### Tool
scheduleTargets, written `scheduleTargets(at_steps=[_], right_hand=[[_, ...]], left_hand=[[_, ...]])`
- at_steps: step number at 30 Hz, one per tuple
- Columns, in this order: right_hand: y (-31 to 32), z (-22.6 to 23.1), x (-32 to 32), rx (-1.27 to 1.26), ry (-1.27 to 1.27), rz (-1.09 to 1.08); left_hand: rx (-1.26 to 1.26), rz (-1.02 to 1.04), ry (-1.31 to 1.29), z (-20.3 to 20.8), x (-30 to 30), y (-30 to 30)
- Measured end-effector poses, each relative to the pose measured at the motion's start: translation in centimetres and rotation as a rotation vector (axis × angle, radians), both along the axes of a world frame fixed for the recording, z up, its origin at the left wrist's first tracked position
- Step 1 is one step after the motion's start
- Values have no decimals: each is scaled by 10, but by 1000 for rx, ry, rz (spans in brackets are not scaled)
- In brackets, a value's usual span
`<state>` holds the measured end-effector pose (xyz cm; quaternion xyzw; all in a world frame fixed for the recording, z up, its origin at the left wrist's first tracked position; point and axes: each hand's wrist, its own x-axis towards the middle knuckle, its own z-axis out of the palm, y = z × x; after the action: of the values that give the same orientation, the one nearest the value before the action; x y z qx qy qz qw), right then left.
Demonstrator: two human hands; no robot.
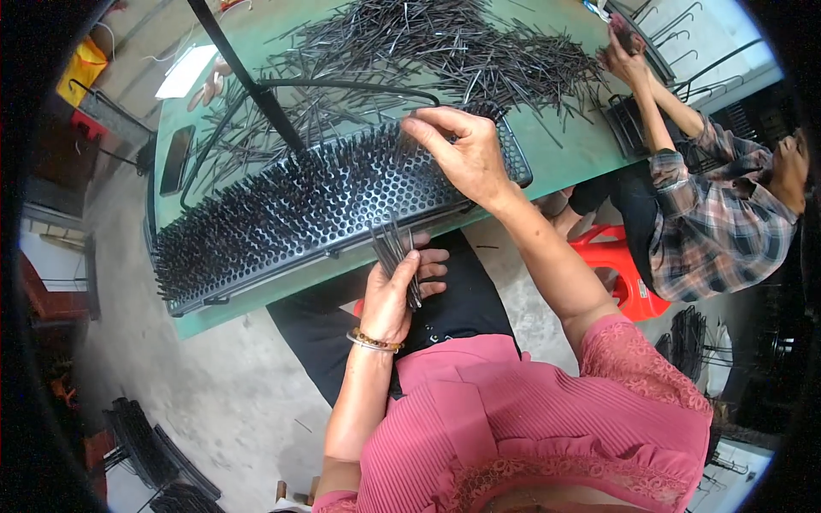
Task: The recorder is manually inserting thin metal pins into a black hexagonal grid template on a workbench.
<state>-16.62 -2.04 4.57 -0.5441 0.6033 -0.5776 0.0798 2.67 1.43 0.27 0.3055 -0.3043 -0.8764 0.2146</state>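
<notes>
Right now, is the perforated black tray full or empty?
Partly full: black rods stand in the perforated black tray, but holes toward its right end are bare.

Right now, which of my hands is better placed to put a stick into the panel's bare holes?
Probably your right hand: it's above the black panel, near bare holes, while your left hand grips black sticks nearer your lap.

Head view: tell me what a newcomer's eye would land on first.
Likely the long black perforated tray, bristling with dark rods, along the near edge of the green table. Beyond it sprawls a large heap of loose dark rods. Below the tray's edge, the left hand grips a small bundle of rods.
</notes>
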Motion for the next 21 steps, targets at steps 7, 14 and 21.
scheduleTargets(at_steps=[7, 14, 21], right_hand=[[-2, -1, 3, -5, 115, 44], [-1, -16, 7, -50, 356, 6], [2, -19, 10, -30, 392, 45]], left_hand=[[5, -5, 2, -3, 0, 0], [10, -5, 9, -4, 1, 0], [17, -8, -6, -4, 1, 1]])
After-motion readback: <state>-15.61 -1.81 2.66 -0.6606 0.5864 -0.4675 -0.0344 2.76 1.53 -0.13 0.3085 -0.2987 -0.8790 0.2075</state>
